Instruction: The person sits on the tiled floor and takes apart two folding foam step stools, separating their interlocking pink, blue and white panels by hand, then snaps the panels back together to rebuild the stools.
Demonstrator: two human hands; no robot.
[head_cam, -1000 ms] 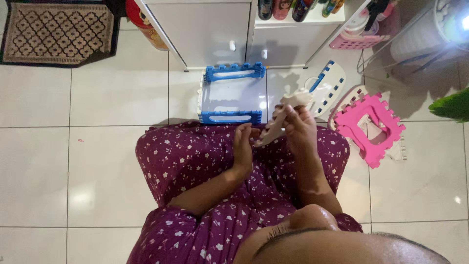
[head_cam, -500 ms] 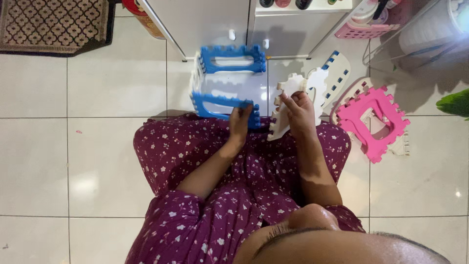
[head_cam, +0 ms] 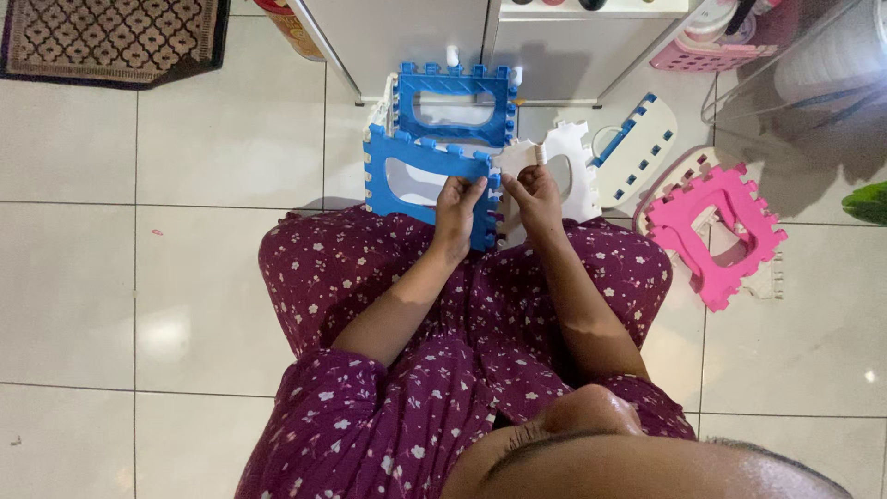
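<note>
While the person sits on the tiled floor (head_cam: 185, 277) in a purple flowered dress (head_cam: 388, 277), both hands meet at the near right corner of a half-built blue foam box (head_cam: 420, 180). The left hand (head_cam: 455, 208) pinches the toothed right edge of the box's near blue panel, fingers curled over its top. The right hand (head_cam: 536, 194) is closed on a white foam panel (head_cam: 564, 152) just to the right of the box, pressing its edge toward that same corner; whether the teeth have locked together cannot be made out, since the fingers cover the joint. Inside the box, the bottom is mostly hidden by the near panel. Right of the box lies a white tile with blue notches (head_cam: 637, 148), and farther right a pink foam tile (head_cam: 711, 226) lies on a cream piece that shows only at its edges. Behind the box stands a white cabinet (head_cam: 407, 37), cut off at the frame's top. A patterned rug (head_cam: 111, 37) lies well to the left of the box, also cropped.
</note>
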